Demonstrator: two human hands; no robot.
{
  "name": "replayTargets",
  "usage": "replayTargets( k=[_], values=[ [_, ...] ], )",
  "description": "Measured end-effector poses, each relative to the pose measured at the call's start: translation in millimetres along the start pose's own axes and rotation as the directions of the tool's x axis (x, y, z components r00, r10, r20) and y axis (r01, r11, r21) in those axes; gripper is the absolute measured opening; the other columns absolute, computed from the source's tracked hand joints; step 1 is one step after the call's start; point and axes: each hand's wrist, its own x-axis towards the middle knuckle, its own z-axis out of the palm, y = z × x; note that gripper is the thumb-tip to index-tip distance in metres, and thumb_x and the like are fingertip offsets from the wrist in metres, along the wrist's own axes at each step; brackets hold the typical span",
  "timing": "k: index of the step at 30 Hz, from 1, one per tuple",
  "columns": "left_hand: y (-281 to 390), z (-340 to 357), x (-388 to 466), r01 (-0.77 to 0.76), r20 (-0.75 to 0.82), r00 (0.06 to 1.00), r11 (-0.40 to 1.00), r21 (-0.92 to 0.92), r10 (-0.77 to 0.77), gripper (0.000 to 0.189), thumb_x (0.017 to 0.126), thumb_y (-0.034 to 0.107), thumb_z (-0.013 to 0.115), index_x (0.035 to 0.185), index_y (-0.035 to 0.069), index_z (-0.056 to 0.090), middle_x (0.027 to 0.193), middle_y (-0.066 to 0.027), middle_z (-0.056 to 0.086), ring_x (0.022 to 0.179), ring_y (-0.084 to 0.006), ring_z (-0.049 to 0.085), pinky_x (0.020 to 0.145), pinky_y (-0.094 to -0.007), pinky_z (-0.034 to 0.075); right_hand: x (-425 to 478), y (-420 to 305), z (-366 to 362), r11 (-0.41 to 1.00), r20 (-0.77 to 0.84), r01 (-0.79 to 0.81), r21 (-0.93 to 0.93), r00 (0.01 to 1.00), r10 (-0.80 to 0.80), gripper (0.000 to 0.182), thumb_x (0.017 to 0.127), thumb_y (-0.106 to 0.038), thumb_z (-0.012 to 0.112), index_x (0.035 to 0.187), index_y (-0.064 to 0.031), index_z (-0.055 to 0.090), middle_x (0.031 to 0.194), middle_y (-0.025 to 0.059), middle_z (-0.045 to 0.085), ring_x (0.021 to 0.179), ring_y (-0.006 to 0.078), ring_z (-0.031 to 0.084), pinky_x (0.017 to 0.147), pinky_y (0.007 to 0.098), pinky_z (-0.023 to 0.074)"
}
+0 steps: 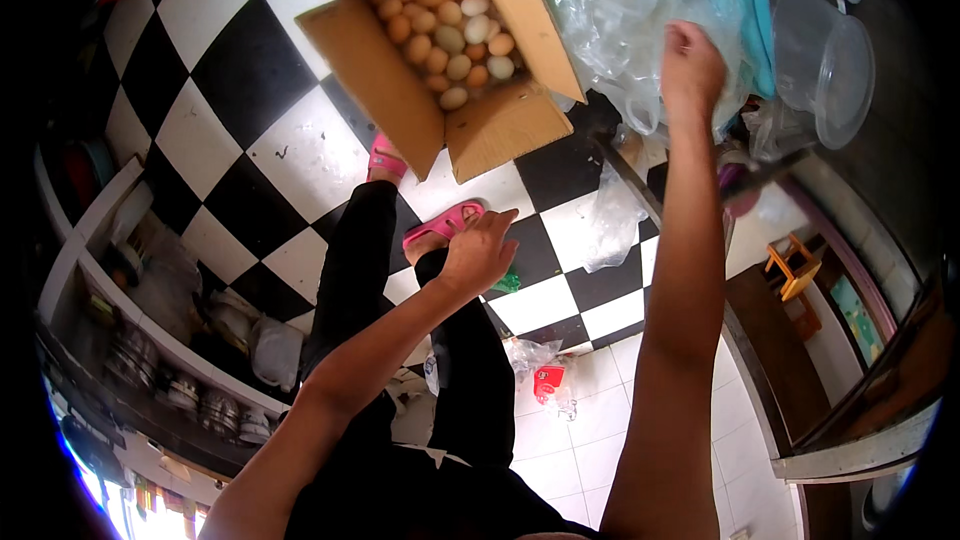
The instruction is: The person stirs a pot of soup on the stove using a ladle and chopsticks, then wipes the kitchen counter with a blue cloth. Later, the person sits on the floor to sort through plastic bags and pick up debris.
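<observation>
My right hand [691, 64] is raised at the upper right, its fingers curled, over a heap of clear plastic bags [622, 22]; whether it grips any of the plastic cannot be told. My left hand [480, 253] is above my legs, fingers partly spread, with nothing in it. Ahead of me an open cardboard box [386, 82] holds several brown, tan and pale eggs [450, 13]. Its flaps are folded outward. The left hand is nearer to me than the box and does not touch it.
Pink clogs [442, 226] are on my feet on the black and white tiles. A clear plastic bag [611, 225] lies right of the box, below clear plastic containers [806, 45]. Shelves with metal bowls [217, 411] stand at left, a small wooden stool [793, 266] at right.
</observation>
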Motion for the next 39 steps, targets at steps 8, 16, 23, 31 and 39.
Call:
replayTargets(
  k=[8, 16, 23, 31, 39],
  values=[
    [2, 0, 2, 0.019, 0.008, 1.0, 1.0, -0.01, -0.018, 0.041, 0.08, 0.015, 0.066, 0.118, 0.004, 0.057, 0.099, -0.0164, 0.063, 0.091, -0.034, 0.063, 0.075, -0.0417, 0.053, -9, -34, 48, 0.908, 0.227, -0.33, 0.26, 0.935, 0.274, 0.036, 0.075, -0.028, 0.067, 0.106, -0.0076, 0.068, 0.097, 0.0137, 0.069, 0.088, 0.0285, 0.065, 0.078, 0.0362, 0.0502],
    [2, 1, 6, -0.013, -0.042, 0.999, 0.999, -0.038, 0.011, 0.041, 0.079, 0.014, 0.067, 0.118, 0.004, 0.058, 0.101, -0.017, 0.063, 0.092, -0.0339, 0.064, 0.075, -0.0414, 0.053, -37, 9, -6, 0.998, -0.388, -0.041, 0.043, 0.92, 0.054, 0.015, 0.084, -0.015, 0.065, 0.097, -0.0078, 0.067, 0.096, 0.0162, 0.066, 0.088, 0.0355, 0.063, 0.077, 0.0413, 0.0492],
    [-1, -3, 12, -0.019, -0.059, 0.998, 0.997, -0.07, 0.015, 0.041, 0.08, 0.014, 0.067, 0.118, 0.004, 0.057, 0.101, -0.0175, 0.063, 0.093, -0.035, 0.063, 0.076, -0.0423, 0.053, -44, 51, -29, 0.583, -0.171, -0.3, 0.756, 0.768, 0.617, 0.029, 0.094, -0.023, 0.056, 0.104, 0.0027, 0.065, 0.102, 0.0139, 0.066, 0.099, 0.0276, 0.063, 0.081, 0.0365, 0.0501],
    [6, -14, 21, 0.05, -0.005, 0.999, 0.994, -0.093, -0.051, 0.04, 0.081, 0.015, 0.065, 0.119, 0.005, 0.057, 0.106, -0.0177, 0.062, 0.095, -0.0356, 0.062, 0.079, -0.0431, 0.052, -64, 60, -54, 0.078, 0.088, -0.241, 0.967, 0.609, 0.788, 0.036, 0.095, -0.03, 0.053, 0.103, 0.0037, 0.064, 0.101, 0.0154, 0.065, 0.096, 0.0265, 0.064, 0.081, 0.0378, 0.0522],
    [7, -13, 27, 0.043, -0.02, 0.999, 0.994, -0.096, -0.045, 0.041, 0.082, 0.015, 0.065, 0.121, 0.005, 0.057, 0.105, -0.0177, 0.063, 0.093, -0.0362, 0.062, 0.078, -0.0432, 0.052, -100, 69, -88, 0.936, -0.292, -0.302, 0.179, 0.893, 0.344, 0.028, 0.094, -0.023, 0.054, 0.107, -0.0009, 0.065, 0.095, 0.0138, 0.069, 0.088, 0.0252, 0.068, 0.079, 0.0329, 0.0514]
  ],
)
